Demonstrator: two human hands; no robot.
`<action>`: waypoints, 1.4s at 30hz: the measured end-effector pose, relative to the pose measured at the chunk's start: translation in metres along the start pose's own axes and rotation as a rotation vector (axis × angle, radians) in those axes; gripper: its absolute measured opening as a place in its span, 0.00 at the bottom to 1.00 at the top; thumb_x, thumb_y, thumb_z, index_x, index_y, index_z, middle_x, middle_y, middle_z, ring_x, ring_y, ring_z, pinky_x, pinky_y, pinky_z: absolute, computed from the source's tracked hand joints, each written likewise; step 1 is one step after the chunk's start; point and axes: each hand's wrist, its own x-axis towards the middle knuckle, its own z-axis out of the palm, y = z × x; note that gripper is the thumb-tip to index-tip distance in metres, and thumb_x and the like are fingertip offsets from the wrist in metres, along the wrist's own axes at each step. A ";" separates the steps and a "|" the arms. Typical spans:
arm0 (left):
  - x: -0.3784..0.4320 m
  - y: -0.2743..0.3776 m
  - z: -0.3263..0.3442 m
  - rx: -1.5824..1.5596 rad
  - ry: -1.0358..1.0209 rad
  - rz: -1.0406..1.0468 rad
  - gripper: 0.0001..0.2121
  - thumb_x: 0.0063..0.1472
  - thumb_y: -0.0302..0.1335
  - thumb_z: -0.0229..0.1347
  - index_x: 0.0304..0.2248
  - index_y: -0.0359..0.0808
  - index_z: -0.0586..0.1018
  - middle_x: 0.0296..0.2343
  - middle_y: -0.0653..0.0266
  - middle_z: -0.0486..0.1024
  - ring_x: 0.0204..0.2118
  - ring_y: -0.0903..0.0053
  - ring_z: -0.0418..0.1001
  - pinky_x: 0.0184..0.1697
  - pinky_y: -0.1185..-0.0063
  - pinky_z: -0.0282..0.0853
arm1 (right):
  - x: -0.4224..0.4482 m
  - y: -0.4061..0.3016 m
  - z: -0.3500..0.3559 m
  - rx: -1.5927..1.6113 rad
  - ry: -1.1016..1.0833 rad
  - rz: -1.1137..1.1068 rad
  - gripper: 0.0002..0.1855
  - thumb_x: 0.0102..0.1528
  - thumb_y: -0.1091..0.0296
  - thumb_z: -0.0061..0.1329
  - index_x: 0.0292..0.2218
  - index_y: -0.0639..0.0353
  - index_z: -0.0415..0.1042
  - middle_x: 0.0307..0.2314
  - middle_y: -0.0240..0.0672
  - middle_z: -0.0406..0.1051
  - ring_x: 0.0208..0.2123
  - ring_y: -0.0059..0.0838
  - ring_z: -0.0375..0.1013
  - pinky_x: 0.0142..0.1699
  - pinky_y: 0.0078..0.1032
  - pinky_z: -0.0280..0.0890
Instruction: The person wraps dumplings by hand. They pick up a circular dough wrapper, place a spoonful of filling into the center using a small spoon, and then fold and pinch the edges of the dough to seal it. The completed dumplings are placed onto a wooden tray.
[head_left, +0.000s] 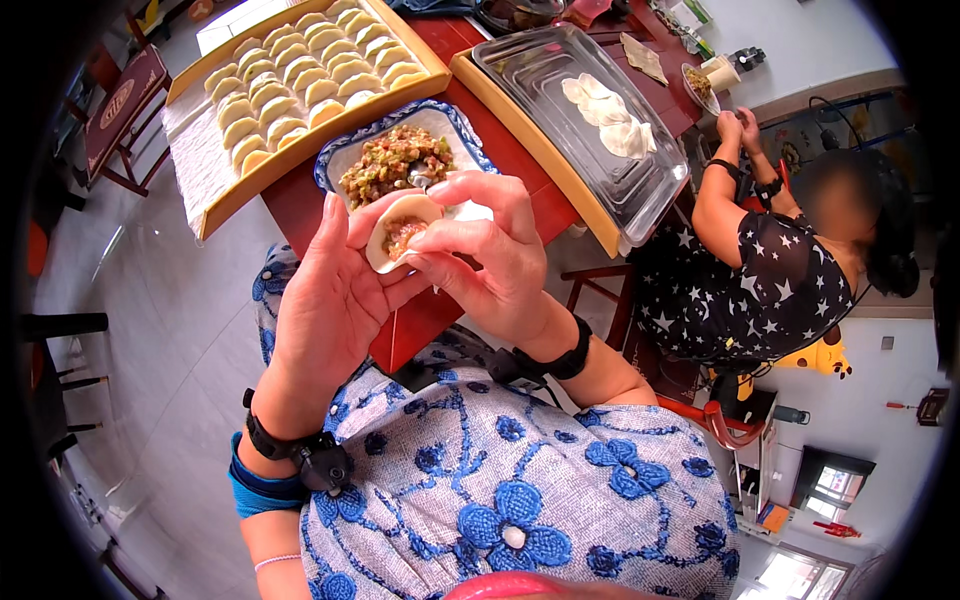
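Note:
A round dumpling wrapper (384, 238) with a mound of meat filling (403, 235) rests on the fingers of my left hand (319, 292), its palm turned up. The wrapper is unsealed, its rim slightly raised. Thumb and fingers of my right hand (491, 251) pinch at the wrapper's right edge, close against the filling. Just beyond my hands is a blue-and-white dish (466, 127) of chopped filling (397, 161). The shiny metal bowl of a spoon (420, 178) shows in that filling; the rest of the spoon is hidden.
A wooden tray (330, 124) at upper left holds rows of folded dumplings (307, 71) on white cloth. To the right, a clear plastic tray (540, 112) carries several dumplings (609, 114). Both are on the red table (517, 169). Another person (772, 262) sits at right, hands near a plate of filling (699, 84).

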 end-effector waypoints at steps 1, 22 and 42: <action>-0.001 0.000 0.002 0.021 -0.003 0.001 0.31 0.69 0.51 0.32 0.54 0.30 0.65 0.49 0.57 0.71 0.51 0.71 0.71 0.58 0.72 0.64 | 0.000 0.000 0.002 0.048 0.029 0.038 0.12 0.46 0.75 0.60 0.34 0.55 0.74 0.41 0.39 0.67 0.43 0.36 0.67 0.50 0.32 0.65; 0.022 -0.012 -0.004 0.659 -0.052 0.461 0.41 0.54 0.31 0.63 0.62 0.35 0.52 0.60 0.55 0.54 0.62 0.66 0.55 0.62 0.70 0.54 | 0.020 0.000 0.012 0.613 0.108 0.409 0.07 0.53 0.73 0.56 0.36 0.60 0.74 0.37 0.37 0.70 0.39 0.28 0.71 0.44 0.22 0.68; 0.026 -0.001 0.015 1.337 0.306 1.149 0.37 0.66 0.56 0.26 0.51 0.30 0.72 0.54 0.52 0.66 0.64 0.59 0.51 0.65 0.61 0.40 | 0.026 -0.024 0.028 1.241 -0.124 0.612 0.36 0.54 0.53 0.57 0.54 0.62 0.56 0.45 0.36 0.64 0.46 0.22 0.66 0.51 0.22 0.63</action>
